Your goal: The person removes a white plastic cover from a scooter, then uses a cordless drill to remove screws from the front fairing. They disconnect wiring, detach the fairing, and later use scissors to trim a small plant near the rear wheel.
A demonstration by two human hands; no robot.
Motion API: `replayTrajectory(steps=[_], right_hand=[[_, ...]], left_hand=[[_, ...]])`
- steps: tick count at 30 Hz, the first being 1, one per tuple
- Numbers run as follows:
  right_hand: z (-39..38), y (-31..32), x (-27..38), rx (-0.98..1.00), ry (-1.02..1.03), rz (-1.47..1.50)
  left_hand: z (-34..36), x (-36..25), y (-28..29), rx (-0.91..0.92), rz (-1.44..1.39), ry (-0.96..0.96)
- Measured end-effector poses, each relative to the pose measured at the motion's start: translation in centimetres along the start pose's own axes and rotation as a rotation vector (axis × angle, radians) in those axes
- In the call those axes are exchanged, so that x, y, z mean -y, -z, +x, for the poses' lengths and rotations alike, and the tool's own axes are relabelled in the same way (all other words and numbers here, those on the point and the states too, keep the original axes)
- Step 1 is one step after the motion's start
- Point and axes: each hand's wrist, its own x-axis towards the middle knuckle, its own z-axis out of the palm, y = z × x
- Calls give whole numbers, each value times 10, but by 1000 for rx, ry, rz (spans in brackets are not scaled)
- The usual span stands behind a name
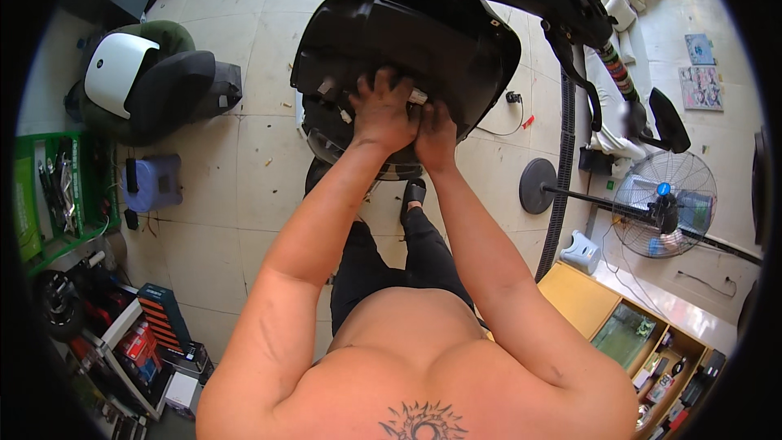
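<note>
A large black plastic scooter panel (440, 41) takes up the top middle, right in front of me. My left hand (383, 114) rests on its inner face with the fingers spread and bent, and the thumb side close to my right hand. Close beside it, my right hand (436, 134) has its fingers curled together; what they hold, if anything, is hidden. A small white connector (417, 96) shows just beyond the gap between both hands. To the left of my left hand, another pale connector (345, 116) sticks out of the panel.
Scooter handlebars with a brake lever (582, 85) and mirror (669, 121) jut out at the upper right. A standing fan (664, 204) lies on its side, right. A scooter seat (171, 90), purple stool (155, 182) and green crate (77, 195) stand left. A wooden cabinet (578, 301) is lower right.
</note>
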Motion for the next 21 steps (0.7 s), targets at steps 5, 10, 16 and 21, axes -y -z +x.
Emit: replayTrajectory(steps=[5,10,16,21], right_hand=[[-11,22,14,-5,138,-167],[6,55,12,-90,256,-184],[2,36,24,235,26,-356],[-4,6,11,104,-131,-80]], left_hand=[[-1,2,-2,-7,-56,7],[-2,-8,1,1,17,48],[-1,-2,7,57,148,-32],[1,1,5,60,182,-71]])
